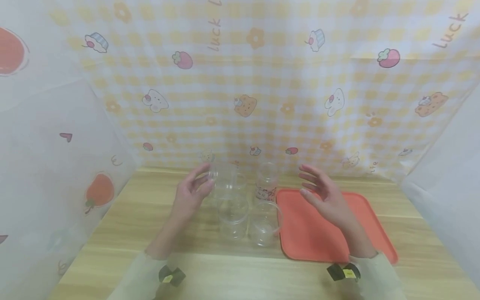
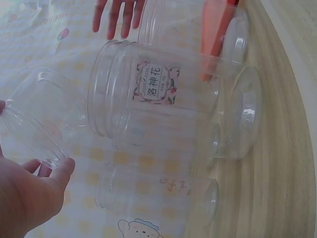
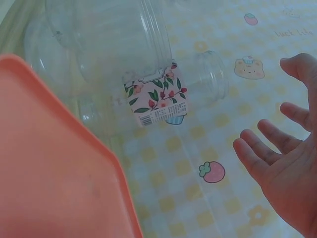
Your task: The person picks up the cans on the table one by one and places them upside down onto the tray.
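My left hand (image 1: 189,193) grips a clear, see-through container (image 1: 223,177) near the back of the table; in the left wrist view, the fingers and thumb of that hand (image 2: 32,191) hold the ribbed rim of the clear container (image 2: 47,111). Just right of it stands a clear jar with a pink floral label (image 1: 266,191). Two wider clear jars stand in front, one on the left (image 1: 233,214) and one on the right (image 1: 263,227). My right hand (image 1: 326,198) hovers above the tray, fingers spread and holding nothing; the right wrist view shows this hand (image 3: 285,158) too.
An orange-red tray (image 1: 315,237) lies right of the jars on the wooden table (image 1: 150,216). A yellow checked cloth (image 1: 225,83) with printed pictures hangs behind the table, and white printed sheeting (image 1: 41,166) hangs at the left.
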`<state>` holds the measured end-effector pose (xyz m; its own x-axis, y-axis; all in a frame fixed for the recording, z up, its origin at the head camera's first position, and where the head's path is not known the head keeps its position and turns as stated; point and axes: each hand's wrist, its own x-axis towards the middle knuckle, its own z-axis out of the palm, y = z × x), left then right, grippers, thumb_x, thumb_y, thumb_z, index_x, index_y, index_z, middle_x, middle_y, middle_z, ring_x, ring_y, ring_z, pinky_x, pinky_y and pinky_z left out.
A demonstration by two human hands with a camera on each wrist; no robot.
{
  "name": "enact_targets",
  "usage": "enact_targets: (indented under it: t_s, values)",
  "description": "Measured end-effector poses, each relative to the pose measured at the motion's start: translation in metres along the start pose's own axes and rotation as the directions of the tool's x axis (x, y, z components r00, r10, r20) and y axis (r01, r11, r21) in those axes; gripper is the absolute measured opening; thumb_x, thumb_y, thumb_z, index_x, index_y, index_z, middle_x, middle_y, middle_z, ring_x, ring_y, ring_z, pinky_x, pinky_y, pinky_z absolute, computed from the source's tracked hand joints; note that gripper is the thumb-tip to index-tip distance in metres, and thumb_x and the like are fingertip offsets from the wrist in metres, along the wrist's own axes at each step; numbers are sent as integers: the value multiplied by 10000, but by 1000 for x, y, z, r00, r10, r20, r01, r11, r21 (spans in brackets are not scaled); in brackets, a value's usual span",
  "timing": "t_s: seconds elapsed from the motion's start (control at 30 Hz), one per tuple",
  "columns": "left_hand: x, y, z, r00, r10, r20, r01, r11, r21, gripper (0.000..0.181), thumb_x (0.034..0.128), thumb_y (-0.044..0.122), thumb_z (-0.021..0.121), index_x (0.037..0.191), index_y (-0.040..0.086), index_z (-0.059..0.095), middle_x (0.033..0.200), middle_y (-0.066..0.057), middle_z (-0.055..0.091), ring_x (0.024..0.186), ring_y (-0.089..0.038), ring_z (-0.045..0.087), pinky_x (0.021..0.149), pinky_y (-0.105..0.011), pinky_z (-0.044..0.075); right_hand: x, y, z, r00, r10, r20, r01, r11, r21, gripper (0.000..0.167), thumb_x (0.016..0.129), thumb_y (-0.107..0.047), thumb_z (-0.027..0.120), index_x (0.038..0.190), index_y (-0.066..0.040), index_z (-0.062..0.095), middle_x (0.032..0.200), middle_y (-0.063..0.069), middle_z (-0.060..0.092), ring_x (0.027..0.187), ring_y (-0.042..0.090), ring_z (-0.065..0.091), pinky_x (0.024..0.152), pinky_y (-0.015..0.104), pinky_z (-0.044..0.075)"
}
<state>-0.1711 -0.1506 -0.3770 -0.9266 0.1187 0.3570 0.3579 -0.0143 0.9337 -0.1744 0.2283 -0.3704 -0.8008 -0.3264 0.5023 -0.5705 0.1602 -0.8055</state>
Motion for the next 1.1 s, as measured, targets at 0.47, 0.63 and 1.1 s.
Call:
enact_targets:
  t_s: [0.47, 0.63, 1.1]
  values:
    - [3, 4, 5, 1000, 3, 1, -3, 1000, 30, 585, 980, 220, 635, 1511, 61, 447, 1503, -81, 461, 1311, -320, 498, 979, -442, 523, 5, -2, 6, 1000, -22, 16, 22, 999, 23, 641, 938, 163, 602, 1521, -20, 408, 1514, 151, 445, 1355, 248, 477, 1052, 406, 465]
    - [5, 3, 11, 1000, 9, -1, -9, 1000, 26, 569, 970, 239, 646, 1498, 111, 477, 1488, -63, 480, 1300, -296, 514, 949, -410, 545, 8, -2, 9, 999, -27, 19, 27, 999, 21, 646, 934, 160, 611, 1521, -20, 409, 1510, 149, 452, 1351, 255, 481, 1045, 436, 468]
    - [8, -1, 22, 1000, 13, 2, -13, 1000, 7, 585, 957, 239, 662, 1494, 92, 482, 1481, -61, 489, 1293, -292, 518, 957, -397, 541, 15, -5, 17, 998, -37, 44, 36, 999, 24, 655, 929, 160, 619, 1522, 5, 388, 1524, 135, 440, 1364, 311, 457, 1061, 416, 456]
